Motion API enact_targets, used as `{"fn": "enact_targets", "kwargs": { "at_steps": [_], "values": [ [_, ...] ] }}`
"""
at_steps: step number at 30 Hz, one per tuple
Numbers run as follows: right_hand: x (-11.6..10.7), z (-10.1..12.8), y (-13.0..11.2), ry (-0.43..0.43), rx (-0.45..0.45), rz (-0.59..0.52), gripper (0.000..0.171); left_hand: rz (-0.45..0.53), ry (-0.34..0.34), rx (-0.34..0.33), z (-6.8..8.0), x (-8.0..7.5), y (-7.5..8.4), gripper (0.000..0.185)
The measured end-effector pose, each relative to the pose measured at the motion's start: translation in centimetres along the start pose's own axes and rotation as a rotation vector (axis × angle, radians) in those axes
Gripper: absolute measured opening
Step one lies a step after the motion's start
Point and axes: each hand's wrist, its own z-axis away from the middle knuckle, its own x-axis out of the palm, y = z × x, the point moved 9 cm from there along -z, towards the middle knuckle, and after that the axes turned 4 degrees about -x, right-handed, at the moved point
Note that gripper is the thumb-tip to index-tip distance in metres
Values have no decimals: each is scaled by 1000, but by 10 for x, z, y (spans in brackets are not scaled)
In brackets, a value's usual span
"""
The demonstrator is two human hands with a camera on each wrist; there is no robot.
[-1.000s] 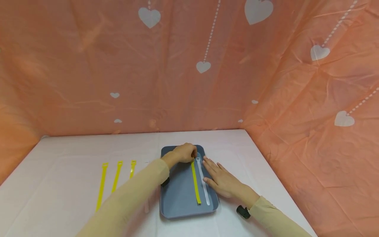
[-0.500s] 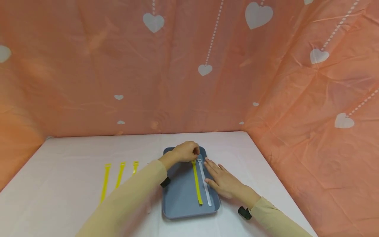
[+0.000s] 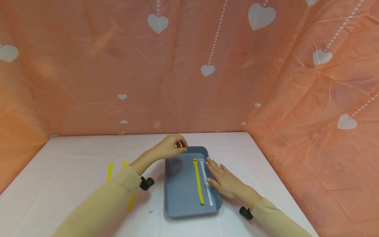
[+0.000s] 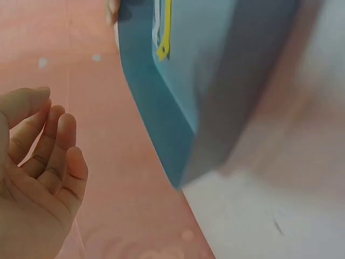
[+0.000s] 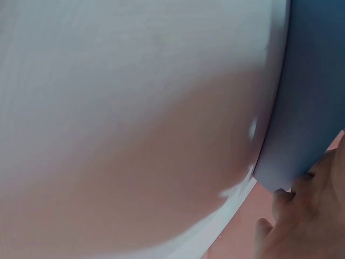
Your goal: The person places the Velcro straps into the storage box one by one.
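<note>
A grey-blue tray (image 3: 180,191) holds a yellow cable strap (image 3: 198,181) and a white cable strap (image 3: 204,174), side by side near its right wall, slotted heads at the far end. My left hand (image 3: 170,147) hovers over the tray's far left corner. In the left wrist view that hand (image 4: 38,178) shows loosely bent fingers with nothing between them. On the tray's right rim rests my right hand (image 3: 225,182), its fingers straight. The right wrist view catches that hand (image 5: 307,216) against the tray's outer wall (image 5: 302,108).
Left of the tray, more yellow straps (image 3: 110,169) lie on the white table (image 3: 74,151), partly hidden by my left sleeve (image 3: 100,197). A white strap's end (image 3: 151,207) shows beside the tray. An orange curtain (image 3: 177,98) with hearts stands behind.
My left hand has let go of the yellow strap's head and drawn back leftward across the tray. The yellow strap stays lying by the white one. My right hand keeps its place.
</note>
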Motion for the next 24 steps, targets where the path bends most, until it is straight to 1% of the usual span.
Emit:
{"fn": "enact_targets", "kwargs": {
  "at_steps": [5,9,12,17,20,24],
  "values": [
    [0,1,1,6,3,9,70,12,13,-37,16,-17,-21,10],
    [-1,2,2,10,0,9,70,-22,15,-65,28,-26,-41,11],
    [-1,2,2,10,0,11,70,-61,-4,-81,38,-30,-56,11],
    [0,1,2,12,-9,12,70,-111,-59,-98,50,-31,-80,11],
    [-1,1,2,9,-13,9,70,-139,-102,-130,57,-28,-90,13],
    [-1,0,-1,2,-20,5,70,-182,-157,-167,64,-21,-99,12]
  ]
}}
